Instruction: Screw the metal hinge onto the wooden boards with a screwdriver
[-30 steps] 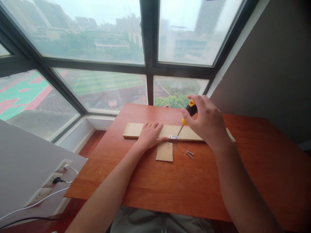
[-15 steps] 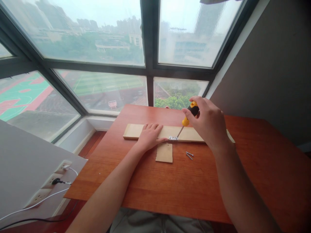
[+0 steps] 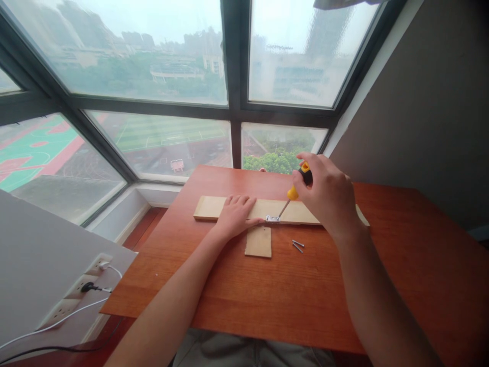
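A long pale wooden board (image 3: 208,206) lies across the table, and my left hand (image 3: 237,214) rests flat on it with fingers stretched out. Just right of my left thumb, a small metal hinge (image 3: 272,218) sits at the board's near edge. My right hand (image 3: 324,191) is closed around the handle of a yellow and black screwdriver (image 3: 293,192). The tilted shaft runs down to the hinge's right end; the contact at the tip is too small to make out. Nearer to me lie a small square wooden piece (image 3: 259,242) and a few loose screws (image 3: 298,246).
The reddish-brown wooden table (image 3: 267,290) has its left edge beside a low wall with sockets (image 3: 82,285) and plugged-in cables. Large windows (image 3: 160,137) with dark frames stand behind it, and a grey wall (image 3: 428,112) rises at the right.
The fingers of my right hand have shifted slightly on the screwdriver handle, the thumb moving a little to the right. My left hand and the board stay in place.
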A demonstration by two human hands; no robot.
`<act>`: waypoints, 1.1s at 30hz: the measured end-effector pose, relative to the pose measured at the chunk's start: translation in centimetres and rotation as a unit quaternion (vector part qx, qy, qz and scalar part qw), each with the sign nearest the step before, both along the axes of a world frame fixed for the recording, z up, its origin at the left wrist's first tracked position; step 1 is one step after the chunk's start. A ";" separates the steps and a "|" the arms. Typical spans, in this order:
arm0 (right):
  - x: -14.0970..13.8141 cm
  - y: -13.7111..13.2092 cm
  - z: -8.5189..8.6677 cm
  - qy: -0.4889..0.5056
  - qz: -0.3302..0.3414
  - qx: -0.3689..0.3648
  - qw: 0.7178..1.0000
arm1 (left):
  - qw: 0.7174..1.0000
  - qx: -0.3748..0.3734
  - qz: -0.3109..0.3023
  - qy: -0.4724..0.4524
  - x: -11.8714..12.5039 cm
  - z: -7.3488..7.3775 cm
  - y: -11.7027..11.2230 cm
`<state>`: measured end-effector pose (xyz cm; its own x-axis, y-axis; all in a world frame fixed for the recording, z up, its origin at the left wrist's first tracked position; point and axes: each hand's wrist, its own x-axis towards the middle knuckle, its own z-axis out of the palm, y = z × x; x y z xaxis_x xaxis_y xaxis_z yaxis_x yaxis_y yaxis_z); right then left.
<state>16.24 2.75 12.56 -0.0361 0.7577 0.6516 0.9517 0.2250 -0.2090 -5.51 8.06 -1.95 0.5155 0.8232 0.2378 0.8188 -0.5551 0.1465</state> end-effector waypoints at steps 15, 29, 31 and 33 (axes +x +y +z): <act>-0.1 -0.1 0.1 0.025 0.074 0.005 0.997 | 1.000 -0.005 0.000 -0.002 0.0 0.1 0.0; 0.0 -0.1 0.2 0.049 0.104 0.012 0.993 | 1.000 -0.008 -0.001 0.000 0.0 0.0 0.0; 0.0 -0.2 0.3 0.057 0.128 0.006 0.990 | 1.000 -0.005 -0.002 -0.001 0.0 0.0 0.0; 0.0 -0.2 0.2 0.046 0.129 0.013 0.991 | 1.000 -0.004 -0.002 -0.002 0.0 0.0 0.0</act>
<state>16.19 2.60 12.79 -0.1665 0.7141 0.6799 0.8392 0.4647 -0.2826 -5.55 8.09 -2.00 0.5172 0.8237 0.2324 0.8165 -0.5563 0.1546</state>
